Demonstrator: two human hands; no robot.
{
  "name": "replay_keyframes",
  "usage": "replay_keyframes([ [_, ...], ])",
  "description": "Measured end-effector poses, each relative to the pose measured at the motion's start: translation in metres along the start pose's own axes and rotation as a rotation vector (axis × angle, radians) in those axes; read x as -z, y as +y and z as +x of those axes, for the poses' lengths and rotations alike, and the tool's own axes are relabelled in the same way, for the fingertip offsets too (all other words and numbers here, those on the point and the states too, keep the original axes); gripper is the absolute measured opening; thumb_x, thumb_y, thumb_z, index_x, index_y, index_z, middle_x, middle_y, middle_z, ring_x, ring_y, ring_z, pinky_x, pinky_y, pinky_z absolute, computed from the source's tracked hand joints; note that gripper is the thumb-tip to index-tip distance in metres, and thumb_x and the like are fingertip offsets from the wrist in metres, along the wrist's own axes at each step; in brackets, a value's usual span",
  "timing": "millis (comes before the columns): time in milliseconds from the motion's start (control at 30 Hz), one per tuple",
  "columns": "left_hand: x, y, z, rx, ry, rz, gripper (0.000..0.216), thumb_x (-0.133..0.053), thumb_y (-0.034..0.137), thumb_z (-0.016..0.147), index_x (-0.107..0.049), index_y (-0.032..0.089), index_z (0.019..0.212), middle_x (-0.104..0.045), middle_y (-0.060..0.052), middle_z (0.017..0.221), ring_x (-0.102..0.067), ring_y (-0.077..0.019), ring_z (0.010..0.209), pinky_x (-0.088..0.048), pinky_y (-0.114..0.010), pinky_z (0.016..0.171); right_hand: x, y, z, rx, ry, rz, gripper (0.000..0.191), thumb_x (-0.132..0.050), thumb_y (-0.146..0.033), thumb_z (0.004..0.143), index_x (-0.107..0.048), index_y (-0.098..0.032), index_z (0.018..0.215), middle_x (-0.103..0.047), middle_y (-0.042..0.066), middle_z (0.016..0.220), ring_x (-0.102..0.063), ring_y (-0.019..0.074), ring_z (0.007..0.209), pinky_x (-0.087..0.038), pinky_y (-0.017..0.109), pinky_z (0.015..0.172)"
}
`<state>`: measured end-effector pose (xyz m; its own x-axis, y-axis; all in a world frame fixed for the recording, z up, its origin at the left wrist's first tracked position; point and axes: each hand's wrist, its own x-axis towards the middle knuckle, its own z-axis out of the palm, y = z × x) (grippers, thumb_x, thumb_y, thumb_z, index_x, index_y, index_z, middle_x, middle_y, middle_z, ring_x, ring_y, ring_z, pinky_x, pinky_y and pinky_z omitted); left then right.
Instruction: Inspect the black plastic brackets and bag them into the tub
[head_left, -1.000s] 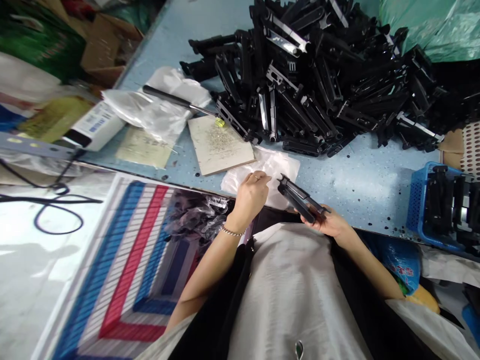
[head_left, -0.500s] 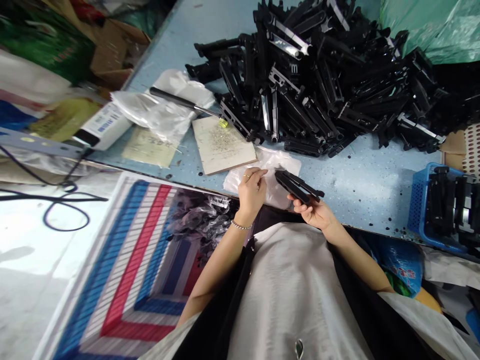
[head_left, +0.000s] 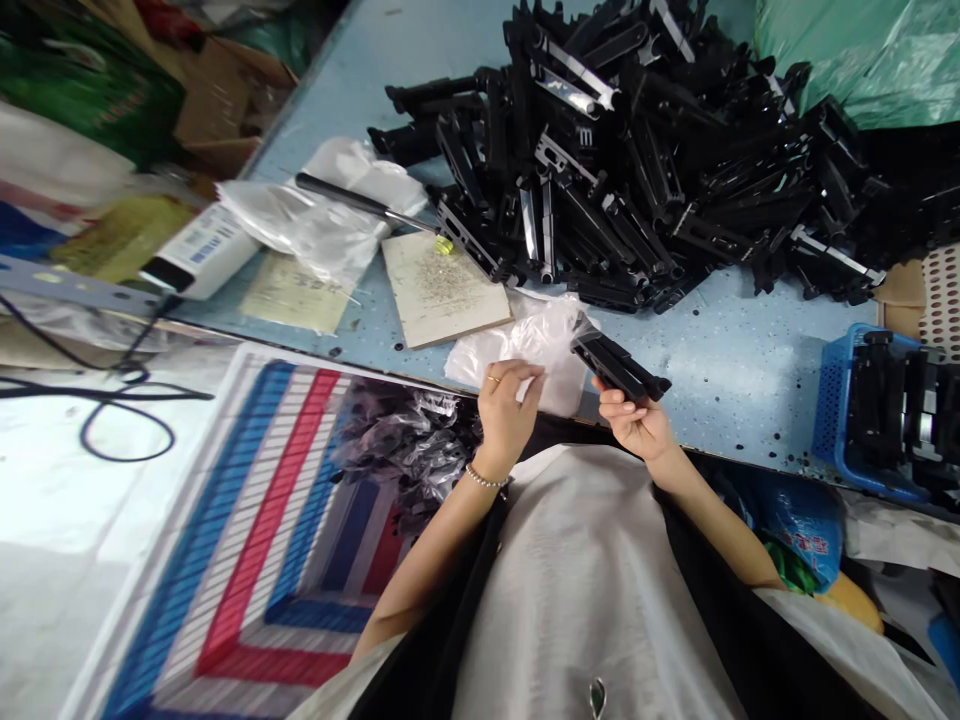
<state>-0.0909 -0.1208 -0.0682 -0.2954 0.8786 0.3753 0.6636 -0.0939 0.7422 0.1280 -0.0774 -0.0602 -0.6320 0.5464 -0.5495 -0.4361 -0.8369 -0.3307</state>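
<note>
The black part is just above the tabletop, gripped at its lower side by the right hand — probably so its far end stays exposed. The left hand is loosely curled by the clear plastic bag; whether it pinches the film I cannot tell. Beyond lies a heap of black parts, presumably kept within reach — likewise the blue basket at the right.

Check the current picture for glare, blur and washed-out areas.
Head view: pale glare on the blue tabletop right of the held black part; head view: floor at left nearly washed out; head view: green bag at upper left soft and blurred.
</note>
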Motion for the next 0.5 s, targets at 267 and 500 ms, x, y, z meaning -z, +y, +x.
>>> replay_keyframes([
  [267,-0.022,0.003,-0.006,0.150,-0.161,-0.176,0.025,-0.060,0.016,0.090,-0.057,0.020,0.114,-0.058,0.004,0.076,-0.056,-0.0119,0.065,-0.048,-0.026,0.066,-0.007,0.009,-0.003,0.028,-0.061,0.049,0.031,-0.050,-0.030,0.095,-0.063,-0.015,0.118,-0.050,0.001,0.081,-0.042,0.0092,0.062,-0.045,0.004,0.042],
  [500,-0.009,0.029,-0.003,-0.115,-0.207,-0.191,0.014,-0.058,0.020,0.096,-0.059,0.020,0.082,-0.062,-0.001,0.077,-0.060,-0.0143,0.072,-0.049,-0.028,0.068,-0.011,0.008,0.000,0.139,0.074,-0.248,0.023,-0.073,-0.038,0.080,-0.066,-0.019,0.092,-0.059,-0.001,0.072,-0.048,0.0079,0.057,-0.041,0.013,0.039],
])
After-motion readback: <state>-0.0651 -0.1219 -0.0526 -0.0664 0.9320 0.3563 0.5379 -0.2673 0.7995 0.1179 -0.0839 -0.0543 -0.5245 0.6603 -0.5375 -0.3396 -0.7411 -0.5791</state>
